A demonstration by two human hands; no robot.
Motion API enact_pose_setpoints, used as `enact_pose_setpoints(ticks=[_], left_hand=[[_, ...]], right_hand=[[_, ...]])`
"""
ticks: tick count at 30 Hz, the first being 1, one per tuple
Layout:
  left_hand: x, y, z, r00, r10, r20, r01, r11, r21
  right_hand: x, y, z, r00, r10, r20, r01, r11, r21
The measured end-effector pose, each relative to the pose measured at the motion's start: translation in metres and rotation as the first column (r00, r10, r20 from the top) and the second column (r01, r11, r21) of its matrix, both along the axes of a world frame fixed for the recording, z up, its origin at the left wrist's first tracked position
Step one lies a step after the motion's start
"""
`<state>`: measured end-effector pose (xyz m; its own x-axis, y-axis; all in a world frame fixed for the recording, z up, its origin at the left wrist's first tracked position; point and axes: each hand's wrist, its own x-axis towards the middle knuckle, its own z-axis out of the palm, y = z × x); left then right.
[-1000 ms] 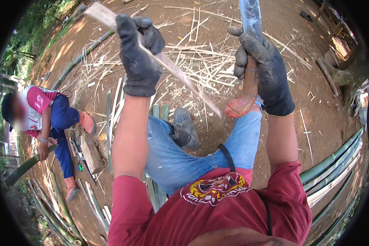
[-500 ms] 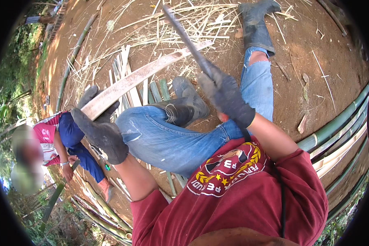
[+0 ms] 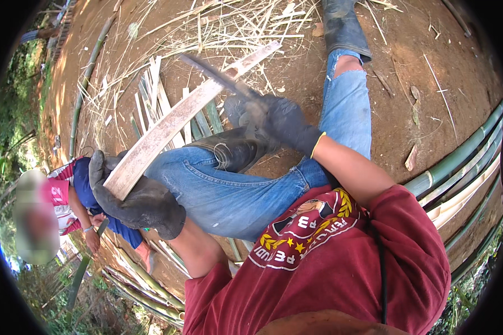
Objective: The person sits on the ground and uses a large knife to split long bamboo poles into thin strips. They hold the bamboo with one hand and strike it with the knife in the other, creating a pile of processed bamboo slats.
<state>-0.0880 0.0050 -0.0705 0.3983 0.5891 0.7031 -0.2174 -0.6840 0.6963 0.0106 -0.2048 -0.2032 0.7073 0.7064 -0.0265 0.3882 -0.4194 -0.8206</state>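
My left hand [image 3: 145,206], in a dark glove, is closed around the near end of a long split bamboo piece [image 3: 176,121]. Its pale inner face is up, and it slants away toward the upper right, over my bent leg. In a dark glove too, my right hand [image 3: 288,123] grips a long, dark-bladed knife [image 3: 212,72], slightly blurred by motion. The blade points to the upper left and passes across the far part of the bamboo in this view; whether they touch I cannot tell. The knife's handle is mostly hidden in my fist.
Several split bamboo strips [image 3: 205,120] lie beyond my knee, and pale shavings [image 3: 246,25] litter the dirt ground. Green bamboo poles [image 3: 458,151] lie at the right. At the left sits another person [image 3: 67,192] holding a green bamboo strip [image 3: 82,273]. My booted legs stretch ahead.
My right hand has swung the knife down and to the left, so its blade now crosses the bamboo piece. My left hand, still holding the bamboo, has turned and lowered a little.
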Motion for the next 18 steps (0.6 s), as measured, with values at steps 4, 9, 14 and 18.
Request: enact_pose_setpoints(ticks=[4,9,14,18], left_hand=[[0.005,0.000,0.002,0.994,-0.107,0.036,0.111,0.984,-0.138],[0.010,-0.012,0.008,0.999,0.031,-0.019,-0.034,0.980,-0.197],[0.006,-0.004,0.003,1.000,-0.009,-0.001,0.009,0.999,-0.037],[0.009,-0.004,0.003,0.995,0.056,-0.081,-0.054,0.998,0.020]], right_hand=[[0.028,-0.013,-0.094,0.951,-0.308,-0.025,0.308,0.951,0.007],[-0.006,0.016,-0.023,0.999,0.007,0.039,-0.024,0.902,0.431],[0.013,0.016,-0.023,0.988,0.080,0.133,-0.100,0.984,0.149],[0.039,-0.007,-0.115,0.973,-0.130,0.193,0.104,0.985,0.136]])
